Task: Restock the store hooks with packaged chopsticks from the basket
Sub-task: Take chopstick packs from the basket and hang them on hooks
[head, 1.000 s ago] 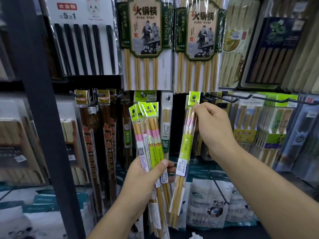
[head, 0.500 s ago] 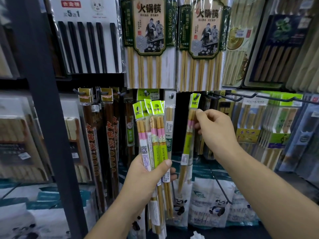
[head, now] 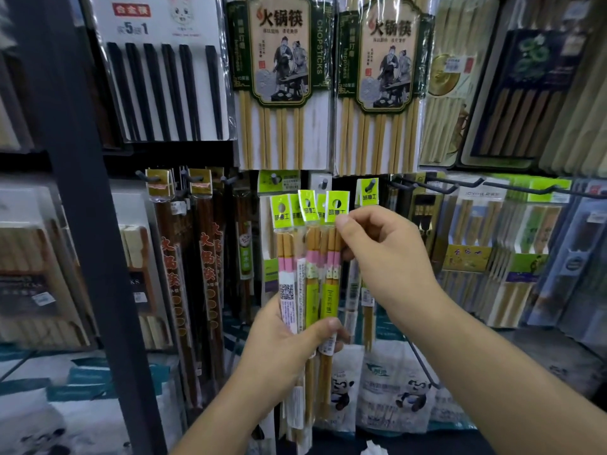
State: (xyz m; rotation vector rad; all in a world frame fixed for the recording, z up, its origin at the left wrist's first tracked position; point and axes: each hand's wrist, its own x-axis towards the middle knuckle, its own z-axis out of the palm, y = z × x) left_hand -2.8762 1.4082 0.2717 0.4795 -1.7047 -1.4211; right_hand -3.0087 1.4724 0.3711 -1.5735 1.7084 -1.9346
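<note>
My left hand (head: 289, 349) grips a fanned bundle of several chopstick packs (head: 305, 277) with lime-green header cards, held upright in front of the display. My right hand (head: 384, 257) has its thumb and fingers curled onto the rightmost pack of the bundle, just below its green header (head: 336, 206). One matching pack (head: 368, 195) hangs on a black hook (head: 371, 184) behind and right of the bundle. No basket is in view.
A dark upright post (head: 82, 208) stands at left. Large hotpot chopstick packs (head: 282, 77) hang above. Long bare black hooks (head: 460, 183) jut out at right over more green-topped packs. Brown chopstick packs (head: 203, 274) hang at left; panda-printed bags (head: 394, 389) sit below.
My right hand let go of the pack it was hanging, which now stays on the hook, and moved left to the bundle. My left hand raised the bundle.
</note>
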